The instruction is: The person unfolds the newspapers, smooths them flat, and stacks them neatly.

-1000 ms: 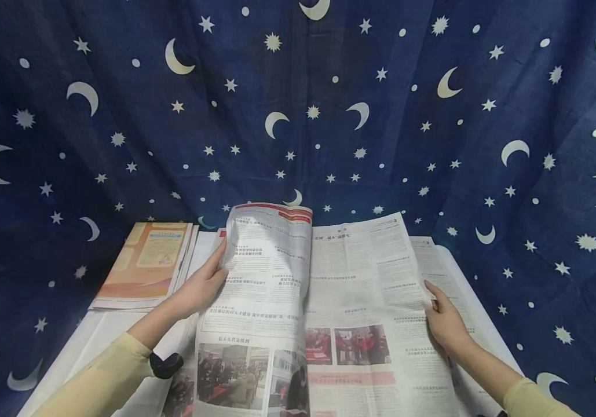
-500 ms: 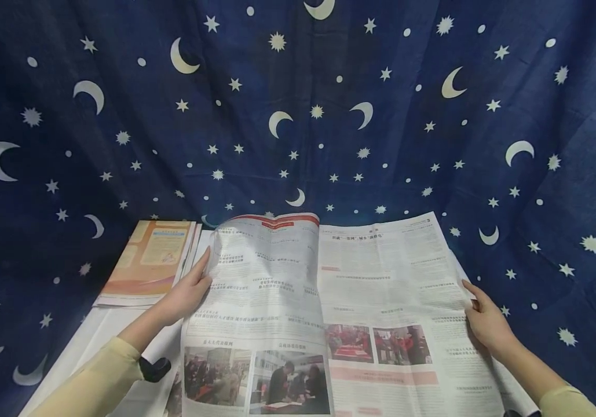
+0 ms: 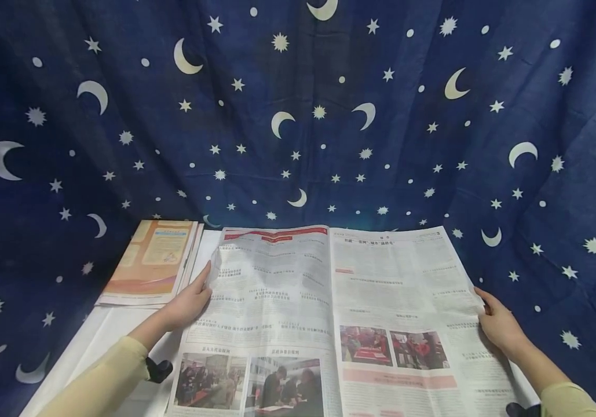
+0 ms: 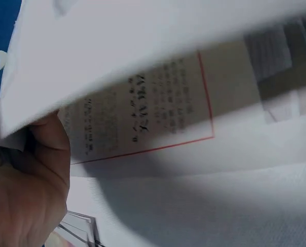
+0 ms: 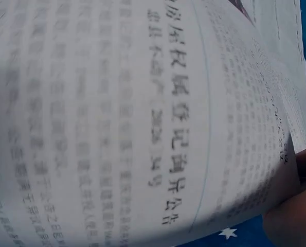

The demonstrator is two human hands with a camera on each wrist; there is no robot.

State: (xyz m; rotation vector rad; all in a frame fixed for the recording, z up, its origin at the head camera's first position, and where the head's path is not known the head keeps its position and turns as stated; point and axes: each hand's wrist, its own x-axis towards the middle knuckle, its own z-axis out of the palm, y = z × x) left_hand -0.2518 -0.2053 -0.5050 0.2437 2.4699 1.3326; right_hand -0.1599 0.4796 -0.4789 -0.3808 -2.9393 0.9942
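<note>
A newspaper (image 3: 298, 313) lies spread open across the middle in the head view, its centre fold between two pages with photos and red bands. My left hand (image 3: 188, 304) pinches its left edge; in the left wrist view the left hand (image 4: 29, 180) has the sheet between thumb and fingers, lifted over a lower printed page (image 4: 158, 108). My right hand (image 3: 503, 324) grips the right edge. From the right wrist view, the right hand (image 5: 297, 206) shows only in part, at the margin of a curved page.
An orange-covered booklet (image 3: 149, 260) lies on other papers at the left of the white table (image 3: 105, 336). Behind the table hangs a dark blue curtain (image 3: 256, 133) with moons and stars.
My right hand has moved right, and the left hand slightly left, drawing the newspaper wider. The left page has flattened and its raised top edge has come down.
</note>
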